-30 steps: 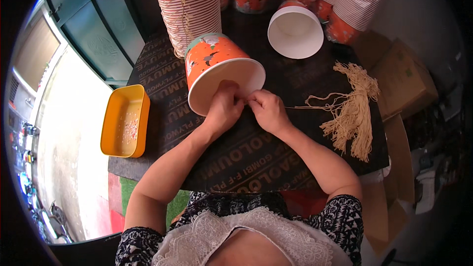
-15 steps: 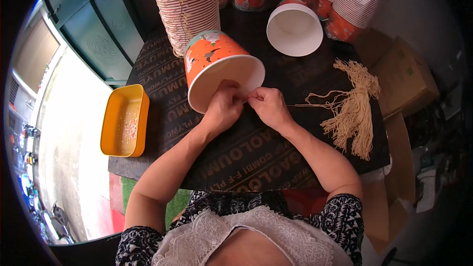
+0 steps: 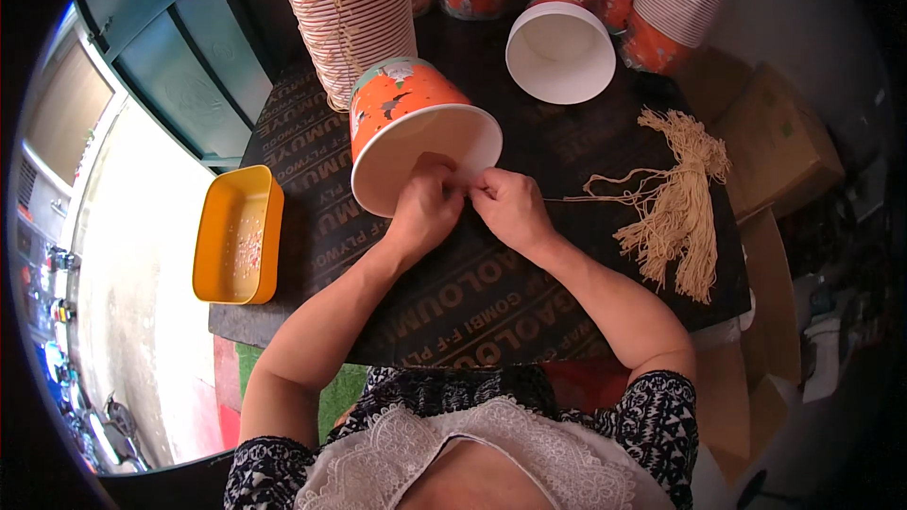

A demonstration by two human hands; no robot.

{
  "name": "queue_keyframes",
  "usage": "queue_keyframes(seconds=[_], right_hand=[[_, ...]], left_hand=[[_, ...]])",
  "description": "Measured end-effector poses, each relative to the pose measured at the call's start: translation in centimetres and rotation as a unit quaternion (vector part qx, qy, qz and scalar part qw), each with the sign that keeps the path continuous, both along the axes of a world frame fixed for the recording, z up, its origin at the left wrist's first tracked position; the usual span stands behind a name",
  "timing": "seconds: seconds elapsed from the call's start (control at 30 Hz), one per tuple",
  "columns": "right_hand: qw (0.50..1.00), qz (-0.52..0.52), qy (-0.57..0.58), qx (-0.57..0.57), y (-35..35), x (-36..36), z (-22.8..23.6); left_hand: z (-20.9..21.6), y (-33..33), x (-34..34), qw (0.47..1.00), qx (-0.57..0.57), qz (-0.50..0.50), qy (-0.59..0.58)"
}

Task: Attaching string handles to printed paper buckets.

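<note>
We curl our left hand (image 3: 422,212), its hold hidden, into the tilted orange paper tub (image 3: 408,99); at its rim, our right hand (image 3: 511,210) pinches beige string (image 3: 590,197) running from the bundle (image 3: 688,208) right of the tub.

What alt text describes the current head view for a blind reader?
A person's left hand and right hand are close together at the rim of a tilted orange bucket over a dark table. A yellow bin is at left, string at right and bucket stacks behind.
</note>
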State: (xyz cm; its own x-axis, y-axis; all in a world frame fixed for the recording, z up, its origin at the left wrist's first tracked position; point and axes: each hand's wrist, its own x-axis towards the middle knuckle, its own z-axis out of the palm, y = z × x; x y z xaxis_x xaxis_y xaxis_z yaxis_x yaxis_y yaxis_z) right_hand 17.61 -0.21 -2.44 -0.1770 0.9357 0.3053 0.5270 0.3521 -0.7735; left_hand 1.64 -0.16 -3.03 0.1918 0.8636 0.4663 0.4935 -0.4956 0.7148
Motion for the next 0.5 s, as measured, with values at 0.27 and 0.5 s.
queue_keyframes(seconds=[0.27,0.5], right_hand=[[0.999,0.035,-0.024,0.033,-1.0,0.8,0.4],[0.991,0.047,-0.114,0.053,-1.9,1.2,0.8]], left_hand=[[0.0,0.2,-0.1,0.999,0.022,0.027,-0.007],[0.1,0.3,-0.2,0.999,0.014,0.050,-0.005]])
